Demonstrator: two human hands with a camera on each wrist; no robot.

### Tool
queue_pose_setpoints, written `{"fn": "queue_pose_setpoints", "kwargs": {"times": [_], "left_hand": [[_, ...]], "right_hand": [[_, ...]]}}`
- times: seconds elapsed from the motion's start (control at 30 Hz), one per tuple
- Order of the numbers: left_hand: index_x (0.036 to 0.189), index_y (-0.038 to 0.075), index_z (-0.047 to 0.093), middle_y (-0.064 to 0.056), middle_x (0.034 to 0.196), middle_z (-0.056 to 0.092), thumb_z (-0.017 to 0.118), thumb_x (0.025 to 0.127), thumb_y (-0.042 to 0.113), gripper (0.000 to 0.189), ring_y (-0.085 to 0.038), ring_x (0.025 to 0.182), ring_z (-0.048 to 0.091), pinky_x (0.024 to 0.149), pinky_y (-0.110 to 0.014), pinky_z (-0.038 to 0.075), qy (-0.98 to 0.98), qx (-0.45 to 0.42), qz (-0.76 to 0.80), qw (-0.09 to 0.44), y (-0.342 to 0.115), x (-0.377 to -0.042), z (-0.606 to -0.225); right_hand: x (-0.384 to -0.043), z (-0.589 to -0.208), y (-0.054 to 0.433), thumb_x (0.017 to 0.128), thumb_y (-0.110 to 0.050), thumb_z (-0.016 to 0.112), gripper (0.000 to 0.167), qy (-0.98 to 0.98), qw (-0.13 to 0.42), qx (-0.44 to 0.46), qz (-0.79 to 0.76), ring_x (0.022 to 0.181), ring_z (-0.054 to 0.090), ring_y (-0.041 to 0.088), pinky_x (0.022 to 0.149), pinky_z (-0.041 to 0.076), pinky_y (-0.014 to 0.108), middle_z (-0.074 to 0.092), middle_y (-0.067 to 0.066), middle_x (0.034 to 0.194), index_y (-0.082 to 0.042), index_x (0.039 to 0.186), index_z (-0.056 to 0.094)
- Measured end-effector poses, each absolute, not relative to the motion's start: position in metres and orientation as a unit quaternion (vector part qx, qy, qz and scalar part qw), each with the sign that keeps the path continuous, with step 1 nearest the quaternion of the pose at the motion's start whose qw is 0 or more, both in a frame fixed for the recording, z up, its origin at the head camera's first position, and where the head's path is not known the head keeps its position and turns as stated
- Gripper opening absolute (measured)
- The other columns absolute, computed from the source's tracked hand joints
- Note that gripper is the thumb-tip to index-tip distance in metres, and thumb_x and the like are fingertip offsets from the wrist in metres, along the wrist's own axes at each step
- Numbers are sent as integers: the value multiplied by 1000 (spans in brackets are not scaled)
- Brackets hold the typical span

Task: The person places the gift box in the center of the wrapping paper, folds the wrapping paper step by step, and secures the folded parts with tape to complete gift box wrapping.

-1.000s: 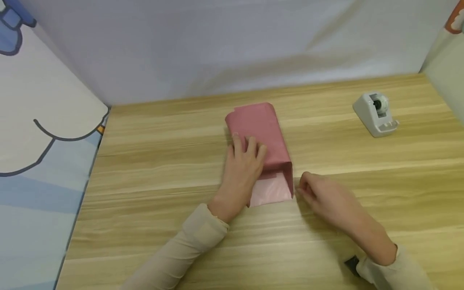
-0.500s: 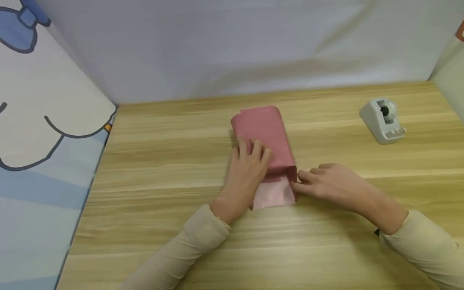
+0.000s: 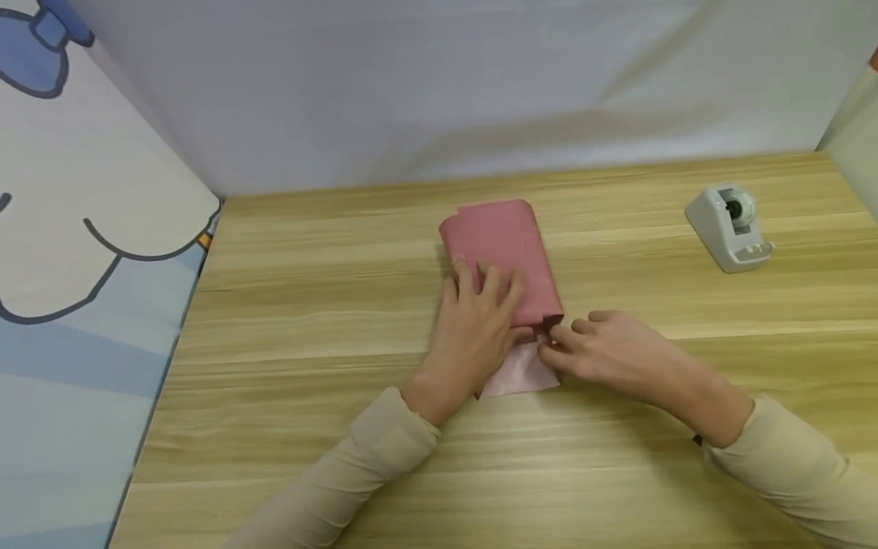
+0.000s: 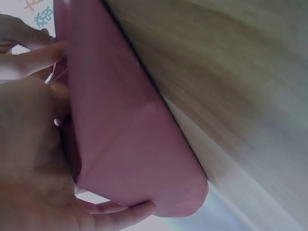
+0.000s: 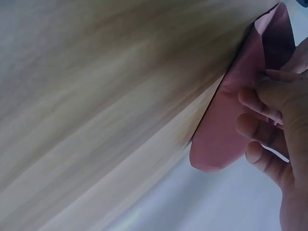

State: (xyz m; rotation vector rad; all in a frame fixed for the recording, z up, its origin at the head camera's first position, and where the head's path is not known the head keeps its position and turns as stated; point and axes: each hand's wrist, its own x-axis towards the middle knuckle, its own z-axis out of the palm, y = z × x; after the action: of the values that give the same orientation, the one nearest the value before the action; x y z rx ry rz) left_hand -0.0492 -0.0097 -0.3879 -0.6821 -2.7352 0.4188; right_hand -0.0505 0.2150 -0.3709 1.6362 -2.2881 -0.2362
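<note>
A package in pink-red wrapping paper [image 3: 504, 244] lies on the wooden table, its near end open with a paler flap [image 3: 517, 374] spread toward me. My left hand [image 3: 473, 328] rests on top, fingers spread across the paper, its thumb down at the open end. At the near right corner my right hand [image 3: 610, 347] pinches the side of the paper with thumb and forefinger, and the paper there bends inward. In the right wrist view the other fingers [image 5: 262, 156] curl loosely beside the package [image 5: 221, 139]. The left wrist view shows the package's long left side [image 4: 125, 130].
A light grey tape dispenser [image 3: 730, 229] with a clear roll stands at the back right of the table [image 3: 309, 305]. A pale curtain-like backdrop [image 3: 439, 91] rises behind, and a cartoon-printed panel [image 3: 75, 191] borders the left side.
My right hand has come from beside the package onto its near right corner and bent the side paper inward. My left hand stays on top, its thumb now showing at the open end.
</note>
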Motion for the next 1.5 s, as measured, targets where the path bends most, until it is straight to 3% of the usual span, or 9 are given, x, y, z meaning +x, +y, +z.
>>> {"fn": "queue_pose_setpoints", "kwargs": {"times": [0.1,0.2,0.3,0.37,0.5,0.63,0.77,0.97,1.5], "left_hand": [[153,23,43,-17,136,55,46,99,72,73,-48,127,57,96,-46,56,-946,-236,154,162,-9,-49,-389],[156,24,42,-16,133,57,51,98,69,73,-47,123,60,105,-50,53,-943,-235,160,174,-9,-49,-390],[157,24,41,-16,131,57,57,102,56,66,-48,120,61,110,-54,49,-942,-235,160,177,-9,-49,-390],[157,25,40,-16,131,57,58,104,45,60,-48,119,62,108,-55,50,-943,-236,157,173,-8,-49,-389],[156,26,41,-16,130,57,57,99,63,70,-49,120,61,101,-56,54,-947,-233,141,169,-7,-50,-388],[159,30,39,-16,131,56,42,96,79,80,-48,122,59,102,-57,52,-950,-225,152,154,-6,-52,-383],[162,30,35,-17,133,55,35,105,66,68,-49,123,59,102,-57,52,-949,-233,161,138,-6,-52,-383],[162,29,38,-16,131,58,39,105,65,67,-48,119,62,105,-56,53,-944,-244,159,154,-5,-53,-383],[161,26,39,-19,125,60,56,96,70,81,-50,109,68,98,-54,58,-930,-251,194,185,-2,-54,-384]], "right_hand": [[-50,-372,213,82,-7,80,28,-804,161,567,-77,62,58,16,54,47,27,70,2,88,-15,105,66],[-49,-374,212,81,-7,80,29,-813,161,556,-64,63,61,17,53,49,28,69,2,89,-15,106,66],[-43,-376,210,83,-6,76,29,-843,144,518,-16,67,64,17,55,52,30,68,0,89,-15,109,66],[-35,-378,208,88,-5,74,26,-885,102,450,64,65,63,12,54,51,27,68,-3,84,-14,109,63],[-16,-376,202,100,-11,65,18,-926,-20,219,306,72,68,10,58,52,24,73,2,88,-10,112,53],[-12,-376,198,102,-16,61,24,-915,-64,73,391,86,72,20,65,53,26,72,12,103,-5,119,48],[-17,-383,196,101,-23,65,25,-930,-97,75,346,77,66,15,63,50,28,71,7,93,-4,113,55],[-21,-389,191,96,-15,64,11,-949,-90,118,278,58,46,12,51,35,27,53,-1,67,-10,88,59],[-19,-388,171,94,-11,64,17,-964,-50,119,233,56,44,15,50,34,29,47,0,62,-10,79,56]]}}
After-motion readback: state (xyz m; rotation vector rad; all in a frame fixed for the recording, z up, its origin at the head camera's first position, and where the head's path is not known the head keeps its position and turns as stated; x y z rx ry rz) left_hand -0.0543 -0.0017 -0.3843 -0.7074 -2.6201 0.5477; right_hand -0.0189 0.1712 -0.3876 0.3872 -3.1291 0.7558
